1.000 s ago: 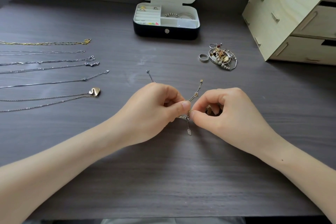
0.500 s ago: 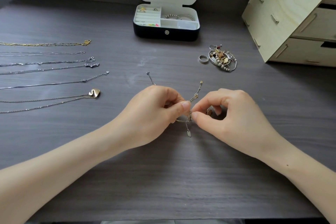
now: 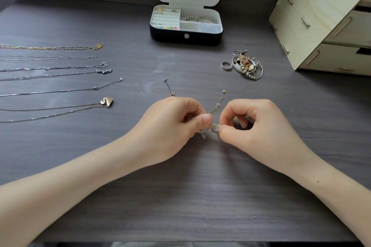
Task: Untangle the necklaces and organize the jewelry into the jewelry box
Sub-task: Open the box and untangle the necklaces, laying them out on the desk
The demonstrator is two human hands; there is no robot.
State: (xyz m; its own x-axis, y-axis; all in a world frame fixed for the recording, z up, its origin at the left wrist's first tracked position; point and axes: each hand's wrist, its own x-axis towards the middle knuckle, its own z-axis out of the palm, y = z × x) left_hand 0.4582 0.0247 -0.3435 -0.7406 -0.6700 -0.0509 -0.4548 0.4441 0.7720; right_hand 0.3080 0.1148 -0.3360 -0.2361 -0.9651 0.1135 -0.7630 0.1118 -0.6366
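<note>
A small tangle of thin chains [image 3: 213,127] hangs between my two hands over the middle of the dark table. My left hand [image 3: 174,124] pinches it from the left, my right hand [image 3: 253,124] pinches it from the right. Two loose chain ends stick out beyond my hands, a silver end [image 3: 168,87] and a gold-tipped end [image 3: 220,99]. The jewelry box [image 3: 185,35] stands open at the back, with rings and a bracelet inside and earrings on its lid. Several untangled necklaces [image 3: 60,68] lie straight in rows on the left.
A heap of mixed jewelry [image 3: 246,65] with a silver ring [image 3: 226,65] beside it lies right of centre. A pale wooden drawer unit [image 3: 321,22] stands at the back right. The table's front edge [image 3: 180,240] runs below my forearms.
My hands have drawn slightly apart at the knot, and the small dangling charm has come up closer to my fingers. Nothing else on the table moved.
</note>
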